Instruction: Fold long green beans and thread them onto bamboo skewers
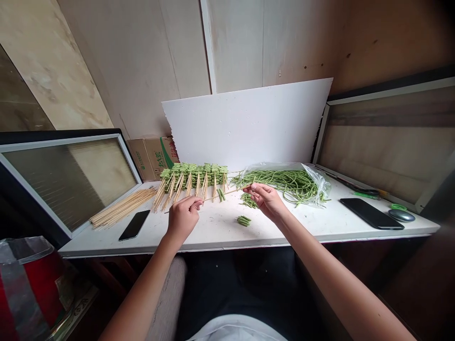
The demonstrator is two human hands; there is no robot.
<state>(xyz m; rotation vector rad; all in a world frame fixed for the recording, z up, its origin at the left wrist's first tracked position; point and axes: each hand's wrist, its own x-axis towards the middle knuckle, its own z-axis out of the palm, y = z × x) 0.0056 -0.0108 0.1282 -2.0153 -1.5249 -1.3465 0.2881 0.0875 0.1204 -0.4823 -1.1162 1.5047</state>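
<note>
A thin wooden skewer [227,192] spans the gap between my two hands above the white table. My left hand [184,215] is closed round its left part, and my right hand [265,198] pinches its right end. Behind my left hand, skewered green bean bundles [194,173] are stacked with their sticks pointing toward me. A small row of cut bean pieces [244,220] lies below the held skewer. More cut pieces [249,201] are partly behind my right hand. Long uncut beans [291,182] lie in a clear plastic bag.
Loose skewers [122,208] and a phone [134,225] lie at the left. A larger black phone [371,213] and a mouse [401,215] are at the right. A white board [245,125] and cardboard box [156,154] stand behind the table [213,239].
</note>
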